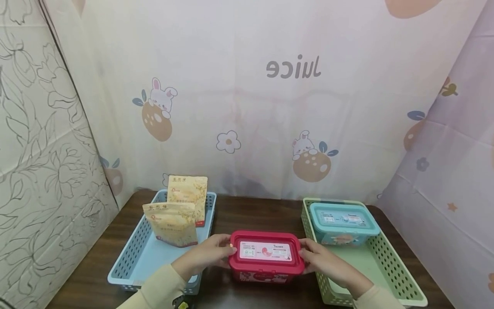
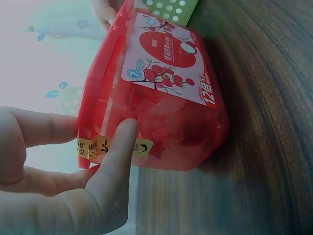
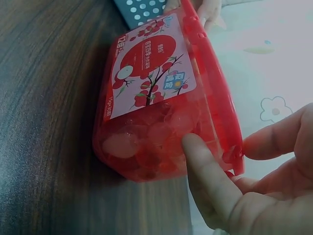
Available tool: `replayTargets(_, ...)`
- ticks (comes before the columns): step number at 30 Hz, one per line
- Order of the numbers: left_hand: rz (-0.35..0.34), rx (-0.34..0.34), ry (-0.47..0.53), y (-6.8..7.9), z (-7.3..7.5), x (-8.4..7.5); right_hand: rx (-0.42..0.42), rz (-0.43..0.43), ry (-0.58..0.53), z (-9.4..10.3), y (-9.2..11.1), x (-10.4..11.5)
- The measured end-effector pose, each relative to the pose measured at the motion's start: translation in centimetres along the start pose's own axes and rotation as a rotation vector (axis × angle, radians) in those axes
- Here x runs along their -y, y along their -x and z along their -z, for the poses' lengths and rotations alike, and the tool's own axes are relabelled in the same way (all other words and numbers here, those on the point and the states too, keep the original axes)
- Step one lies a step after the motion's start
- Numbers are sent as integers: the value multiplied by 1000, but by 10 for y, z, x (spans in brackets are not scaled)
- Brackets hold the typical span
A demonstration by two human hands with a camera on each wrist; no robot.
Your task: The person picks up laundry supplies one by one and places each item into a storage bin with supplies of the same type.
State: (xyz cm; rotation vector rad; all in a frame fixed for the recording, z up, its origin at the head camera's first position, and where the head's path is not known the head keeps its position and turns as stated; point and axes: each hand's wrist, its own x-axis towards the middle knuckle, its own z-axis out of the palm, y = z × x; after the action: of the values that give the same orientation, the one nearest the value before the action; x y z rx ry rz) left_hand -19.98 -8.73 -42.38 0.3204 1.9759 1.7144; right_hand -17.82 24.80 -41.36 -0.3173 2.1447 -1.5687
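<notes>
A red lidded box of laundry pods (image 1: 266, 257) sits at the front middle of the table, between both hands. My left hand (image 1: 208, 255) holds its left end; in the left wrist view a digit (image 2: 124, 137) lies on the end wall and others meet the lid's edge. At the opposite end my right hand (image 1: 322, 259) grips the box likewise, with a digit (image 3: 203, 164) against the wall below the lid in the right wrist view. The lid is down, and rounded pods show through the translucent wall. The far sides of the fingers are partly hidden.
To the left, a blue perforated basket (image 1: 129, 257) holds a front yellow pouch (image 1: 171, 225) and a rear yellow pouch (image 1: 189, 195). On the right, a green basket (image 1: 397, 266) holds a teal lidded box (image 1: 343, 223) at its back. A printed curtain (image 1: 251, 107) hangs behind the dark wooden table (image 1: 254, 210).
</notes>
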Motion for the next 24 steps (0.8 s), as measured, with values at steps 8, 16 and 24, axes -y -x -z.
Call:
replayTargets(8, -1, 9, 43, 1, 0, 1, 6, 9, -17, -1, 3, 2)
replayTargets(16, -20, 31, 73, 1, 2, 1, 20, 5, -76, 4, 6, 2)
replayTargets(24, -41, 27, 105, 4, 5, -7, 16, 45, -168, 8, 8, 5)
